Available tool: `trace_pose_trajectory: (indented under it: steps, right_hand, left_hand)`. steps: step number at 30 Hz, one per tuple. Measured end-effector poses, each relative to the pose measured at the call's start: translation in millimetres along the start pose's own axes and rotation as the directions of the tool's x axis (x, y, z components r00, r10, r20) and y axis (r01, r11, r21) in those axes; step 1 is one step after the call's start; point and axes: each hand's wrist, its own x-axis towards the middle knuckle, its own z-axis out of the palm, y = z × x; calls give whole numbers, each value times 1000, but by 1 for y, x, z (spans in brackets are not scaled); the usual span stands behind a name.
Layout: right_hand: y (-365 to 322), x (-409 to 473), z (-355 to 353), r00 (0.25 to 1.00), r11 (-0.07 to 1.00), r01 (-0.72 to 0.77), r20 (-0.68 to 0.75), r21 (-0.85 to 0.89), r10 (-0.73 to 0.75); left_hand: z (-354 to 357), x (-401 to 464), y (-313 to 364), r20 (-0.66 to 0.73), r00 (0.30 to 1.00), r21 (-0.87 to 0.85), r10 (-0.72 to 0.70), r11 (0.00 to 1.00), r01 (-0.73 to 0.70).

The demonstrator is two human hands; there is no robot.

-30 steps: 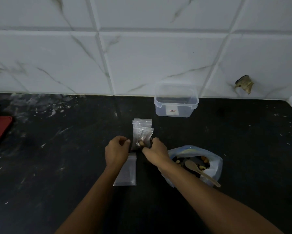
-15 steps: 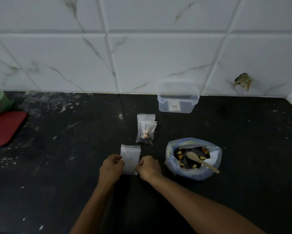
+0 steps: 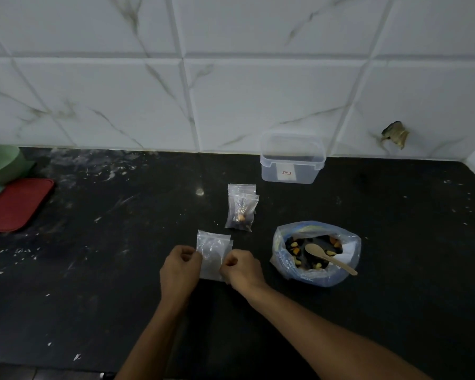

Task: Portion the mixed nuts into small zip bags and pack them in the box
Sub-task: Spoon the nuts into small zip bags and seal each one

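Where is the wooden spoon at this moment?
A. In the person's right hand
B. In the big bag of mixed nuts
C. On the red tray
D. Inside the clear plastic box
B: the wooden spoon rests in the open big bag of mixed nuts, with its handle leaning over the rim.

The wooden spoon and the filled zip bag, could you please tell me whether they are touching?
Apart. The head view shows the spoon resting in the nut bag, with bare dark counter between it and the filled zip bag.
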Motion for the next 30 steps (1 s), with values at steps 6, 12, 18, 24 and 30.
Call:
trace_pose_trajectory:
  steps: [6, 12, 18, 24, 30]
  right_hand:
    - [-2, -17, -14, 917, 924, 370, -121, -97, -380]
    - [8, -23, -30, 754, 762, 548, -191, -344, -629]
    - [25, -23, -51, 776, 776, 528, -175, -344, -606]
    - [18, -33, -85, 867, 922, 367, -314, -121, -387]
    - [-5, -37, -125, 948, 975, 193, -276, 105, -158]
  left_hand:
    - [-6, -7, 37, 9, 999, -250, 38, 968, -34]
    - [3, -7, 67, 216, 972, -377, -97, 910, 174]
    - [22, -19, 79, 303, 953, -338, -12, 934, 119]
    - [43, -23, 87, 254, 929, -100, 268, 963, -251]
    - [63, -37, 106, 449, 787, -94, 424, 898, -430]
